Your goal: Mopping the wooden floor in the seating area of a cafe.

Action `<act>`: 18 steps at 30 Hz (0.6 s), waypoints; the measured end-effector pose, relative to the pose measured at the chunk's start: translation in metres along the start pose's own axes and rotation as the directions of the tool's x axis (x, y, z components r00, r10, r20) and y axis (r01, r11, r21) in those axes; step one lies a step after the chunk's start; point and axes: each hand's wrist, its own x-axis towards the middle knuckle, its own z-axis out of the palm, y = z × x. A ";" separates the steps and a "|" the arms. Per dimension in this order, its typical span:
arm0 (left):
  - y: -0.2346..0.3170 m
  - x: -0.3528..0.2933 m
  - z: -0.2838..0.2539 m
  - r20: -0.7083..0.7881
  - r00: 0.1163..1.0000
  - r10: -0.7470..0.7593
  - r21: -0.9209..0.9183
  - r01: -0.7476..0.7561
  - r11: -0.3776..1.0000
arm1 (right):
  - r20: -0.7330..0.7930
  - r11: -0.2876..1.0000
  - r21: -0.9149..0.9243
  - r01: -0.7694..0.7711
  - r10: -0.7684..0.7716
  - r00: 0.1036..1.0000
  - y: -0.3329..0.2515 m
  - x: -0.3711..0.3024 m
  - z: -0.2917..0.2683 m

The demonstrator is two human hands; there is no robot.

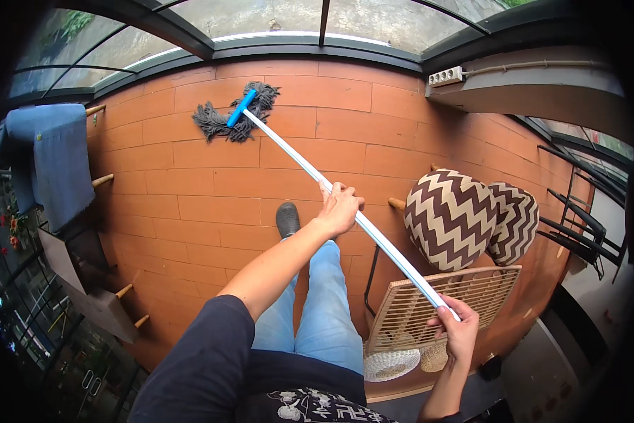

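A mop slants across the middle of the view, its white handle (288, 150) running from far left to near right. Its head of grey strands (255, 106) lies spread on the reddish-brown floor (211, 185), under a blue clamp bar (242, 108). My left hand (340, 208) wraps round the handle about midway along. Near the handle's top end, my right hand (460, 326) grips it with thumb and fingers. Both hands are closed on the mop. Below my left forearm, my jeans and one dark shoe (287, 219) show.
Two zigzag-patterned stools (449, 220) stand at right, beside a slatted wicker rack (444, 303). At left is a chair draped in blue cloth (62, 158), with a wooden piece (98, 310) nearer. A window frame (274, 46) bounds the far side; a power strip (445, 76) sits on the ledge.
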 end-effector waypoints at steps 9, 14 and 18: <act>0.163 0.056 -0.008 0.198 0.849 0.490 -0.154 -0.467 0.871 | -0.735 0.781 0.078 0.619 -0.375 0.565 0.011 -0.071 -0.092; 0.122 0.066 -0.036 0.164 0.902 0.399 -0.067 -0.393 0.917 | -0.651 0.693 0.169 0.701 -0.455 0.608 -0.001 -0.024 -0.071; 0.043 0.077 -0.087 0.124 0.979 0.164 -0.040 -0.160 0.986 | -0.466 0.710 0.287 0.643 -0.483 0.741 -0.043 0.037 -0.009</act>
